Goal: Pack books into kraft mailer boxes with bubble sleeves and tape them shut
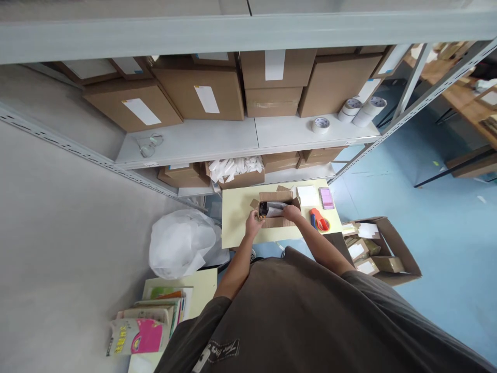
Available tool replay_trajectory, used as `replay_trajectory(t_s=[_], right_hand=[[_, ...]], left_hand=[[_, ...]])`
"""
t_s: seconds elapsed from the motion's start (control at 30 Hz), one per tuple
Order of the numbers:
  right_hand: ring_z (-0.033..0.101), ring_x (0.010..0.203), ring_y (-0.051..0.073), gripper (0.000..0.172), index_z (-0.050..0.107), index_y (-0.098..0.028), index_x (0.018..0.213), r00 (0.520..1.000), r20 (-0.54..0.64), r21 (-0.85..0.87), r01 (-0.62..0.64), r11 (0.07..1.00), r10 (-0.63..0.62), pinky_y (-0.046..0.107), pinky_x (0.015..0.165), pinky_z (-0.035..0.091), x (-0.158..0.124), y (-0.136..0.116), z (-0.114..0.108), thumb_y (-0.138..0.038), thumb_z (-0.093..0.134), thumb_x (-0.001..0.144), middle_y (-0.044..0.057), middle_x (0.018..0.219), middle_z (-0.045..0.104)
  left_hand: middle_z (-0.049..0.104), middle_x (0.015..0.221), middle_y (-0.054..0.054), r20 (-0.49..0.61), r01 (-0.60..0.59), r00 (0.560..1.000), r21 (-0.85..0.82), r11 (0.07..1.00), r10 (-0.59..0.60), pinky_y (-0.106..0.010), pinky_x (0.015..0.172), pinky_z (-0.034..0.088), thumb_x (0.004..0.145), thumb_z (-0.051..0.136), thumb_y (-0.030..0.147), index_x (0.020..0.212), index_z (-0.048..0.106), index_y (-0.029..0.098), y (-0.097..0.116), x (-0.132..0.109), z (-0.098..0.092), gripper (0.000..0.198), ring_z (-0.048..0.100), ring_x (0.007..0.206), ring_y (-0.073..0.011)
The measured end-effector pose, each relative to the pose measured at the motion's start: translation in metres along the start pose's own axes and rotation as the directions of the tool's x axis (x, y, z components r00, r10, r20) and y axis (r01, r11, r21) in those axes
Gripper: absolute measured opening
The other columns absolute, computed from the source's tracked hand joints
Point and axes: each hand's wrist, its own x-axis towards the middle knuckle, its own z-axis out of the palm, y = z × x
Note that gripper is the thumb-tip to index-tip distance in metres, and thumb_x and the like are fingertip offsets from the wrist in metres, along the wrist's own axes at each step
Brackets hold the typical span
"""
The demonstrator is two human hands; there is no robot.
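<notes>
Packet (pixel 275 208), one: dark left end, greyish wrap; set within the opening of the box (pixel 278 223), on the desk (pixel 236 228). Handling, as judged: light, wrap soft, perhaps slippery; contents possibly fragile. Suggested hold: both ends, gently. Left hand (pixel 254 224): fingers bent by its left end. Right hand (pixel 292 212): fingers at its right end. Too small to tell whether either grips.

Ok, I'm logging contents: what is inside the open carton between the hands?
A black object and greyish wrapping show in the carton; the right hand covers one end of the wrapping. Anything beneath is hidden.
</notes>
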Motion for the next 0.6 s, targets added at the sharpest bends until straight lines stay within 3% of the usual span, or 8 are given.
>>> replay_trajectory(t_s=[0.1,0.17,0.23,0.3,0.37,0.5,0.6], right_hand=[[0.075,0.111,0.031,0.04,0.08,-0.022,0.127,0.994,-0.084,0.077,-0.064,0.995,0.071,0.035,0.095,0.057,-0.024,0.017,0.0,-0.031,0.045,0.11,0.014,0.118,0.082],[0.072,0.12,0.032,0.045,0.074,-0.021,0.139,0.969,-0.211,0.17,-0.09,0.981,0.125,0.037,0.102,0.055,-0.043,0.033,0.004,-0.033,0.041,0.111,0.014,0.13,0.079],[0.065,0.133,0.034,0.05,0.065,-0.018,0.15,0.921,-0.318,0.265,-0.142,0.954,0.225,0.041,0.111,0.052,-0.059,0.048,0.011,-0.036,0.039,0.111,0.017,0.145,0.071],[0.061,0.14,0.035,0.057,0.054,-0.015,0.161,0.883,-0.33,0.357,-0.21,0.91,0.334,0.043,0.116,0.05,-0.07,0.06,0.019,-0.04,0.04,0.111,0.02,0.157,0.062],[0.062,0.141,0.037,0.065,0.045,-0.014,0.167,0.888,-0.258,0.412,-0.256,0.875,0.381,0.045,0.115,0.052,-0.074,0.065,0.026,-0.045,0.045,0.11,0.022,0.16,0.059],[0.067,0.134,0.04,0.081,0.027,-0.019,0.176,0.955,-0.168,0.398,-0.162,0.903,0.245,0.054,0.111,0.055,-0.067,0.061,0.04,-0.05,0.051,0.106,0.02,0.153,0.067],[0.059,0.146,0.039,0.082,0.019,-0.022,0.179,0.972,-0.19,0.374,-0.057,0.926,0.137,0.06,0.119,0.048,-0.058,0.054,0.05,-0.045,0.047,0.105,0.017,0.161,0.06]], left_hand=[[0.071,0.144,-0.014,-0.011,0.18,0.983,-0.127,0.975,-0.183,-0.033,0.103,0.055,0.091,0.082,0.036,0.155,0.052,0.024,-0.008,0.005,-0.001,0.071,0.072,0.125,-0.0226],[0.076,0.138,-0.016,0.088,0.278,0.96,-0.171,0.945,-0.267,-0.035,0.099,0.057,0.095,0.078,0.044,0.153,0.056,0.022,-0.011,0.011,-0.003,0.066,0.075,0.118,-0.024],[0.077,0.137,-0.015,0.167,0.305,0.947,-0.204,0.93,-0.274,-0.037,0.1,0.058,0.099,0.073,0.047,0.153,0.059,0.022,-0.009,0.018,-0.006,0.062,0.075,0.118,-0.0248],[0.072,0.147,-0.014,0.147,0.269,0.96,-0.231,0.935,-0.24,-0.038,0.105,0.057,0.098,0.074,0.042,0.16,0.054,0.024,-0.002,0.026,-0.008,0.068,0.072,0.128,-0.026],[0.063,0.159,-0.014,0.073,0.199,0.98,-0.23,0.953,-0.187,-0.038,0.112,0.054,0.094,0.077,0.035,0.168,0.045,0.026,0.008,0.034,-0.009,0.081,0.066,0.139,-0.0265],[0.051,0.17,-0.012,0.032,0.05,0.998,-0.158,0.986,-0.046,-0.035,0.118,0.05,0.093,0.073,0.025,0.176,0.027,0.026,0.025,0.037,-0.008,0.095,0.061,0.145,-0.0222],[0.054,0.168,-0.009,0.087,-0.076,0.993,-0.046,0.996,0.08,-0.035,0.121,0.049,0.094,0.073,0.027,0.177,0.023,0.029,0.026,0.03,-0.008,0.097,0.062,0.145,-0.0216]])
